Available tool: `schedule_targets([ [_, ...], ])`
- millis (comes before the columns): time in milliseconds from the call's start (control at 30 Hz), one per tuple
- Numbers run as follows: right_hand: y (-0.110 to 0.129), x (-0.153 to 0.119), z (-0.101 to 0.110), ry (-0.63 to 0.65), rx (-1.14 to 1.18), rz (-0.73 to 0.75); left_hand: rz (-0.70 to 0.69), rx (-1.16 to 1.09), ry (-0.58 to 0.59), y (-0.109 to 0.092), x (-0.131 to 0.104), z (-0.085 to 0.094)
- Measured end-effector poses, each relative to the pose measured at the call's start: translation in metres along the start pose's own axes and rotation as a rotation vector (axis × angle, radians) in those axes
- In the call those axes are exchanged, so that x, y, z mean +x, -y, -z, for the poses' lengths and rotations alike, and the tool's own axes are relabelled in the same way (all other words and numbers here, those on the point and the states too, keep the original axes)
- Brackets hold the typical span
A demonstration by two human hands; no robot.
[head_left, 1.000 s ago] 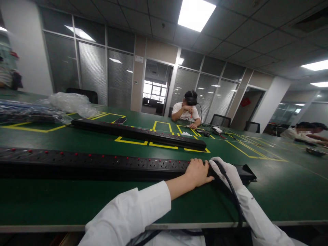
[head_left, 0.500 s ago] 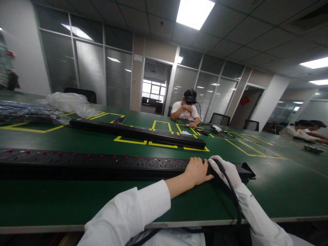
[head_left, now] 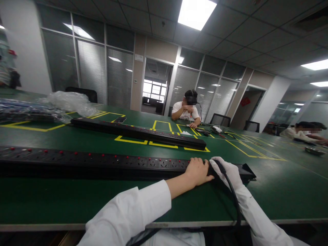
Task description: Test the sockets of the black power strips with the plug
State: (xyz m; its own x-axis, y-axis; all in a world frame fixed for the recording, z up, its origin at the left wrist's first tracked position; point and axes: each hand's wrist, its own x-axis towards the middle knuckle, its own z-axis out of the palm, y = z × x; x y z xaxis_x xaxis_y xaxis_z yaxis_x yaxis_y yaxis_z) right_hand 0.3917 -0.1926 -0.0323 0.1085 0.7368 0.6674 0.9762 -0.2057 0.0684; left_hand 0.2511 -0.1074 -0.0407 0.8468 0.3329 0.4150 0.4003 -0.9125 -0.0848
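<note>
A long black power strip (head_left: pixel 102 164) with a row of sockets and small red knobs lies along the near side of the table. My bare left hand (head_left: pixel 197 172) is wrapped over it towards its right end, fingers on top and thumb on the near side. Just right of it, my white-gloved right hand (head_left: pixel 232 174) is closed on the end of a black cable (head_left: pixel 234 196), pressed against the strip. The cable loops down past the table's front edge. Whatever sits at the cable's tip is hidden by the fingers.
A second black power strip (head_left: pixel 138 133) lies farther back on the green table (head_left: pixel 276 191), among yellow tape outlines. Clear plastic wrap (head_left: pixel 69 102) is heaped at left. Across the table a person (head_left: pixel 188 109) wearing a headset sits near some cables.
Both hands keep their places on the power strip. The view has shifted very slightly; otherwise little differs.
</note>
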Motion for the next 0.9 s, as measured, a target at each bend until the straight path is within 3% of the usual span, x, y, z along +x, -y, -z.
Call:
schedule_targets([
  [333,0.0005,-0.0006,0.0006,-0.017,-0.009,0.031,0.003,-0.009,-0.009,0.0002,0.0007,-0.0013],
  [900,0.0017,0.003,0.0019,0.035,0.094,-0.06,0.002,-0.007,-0.007,-0.0001,-0.0002,-0.0007],
])
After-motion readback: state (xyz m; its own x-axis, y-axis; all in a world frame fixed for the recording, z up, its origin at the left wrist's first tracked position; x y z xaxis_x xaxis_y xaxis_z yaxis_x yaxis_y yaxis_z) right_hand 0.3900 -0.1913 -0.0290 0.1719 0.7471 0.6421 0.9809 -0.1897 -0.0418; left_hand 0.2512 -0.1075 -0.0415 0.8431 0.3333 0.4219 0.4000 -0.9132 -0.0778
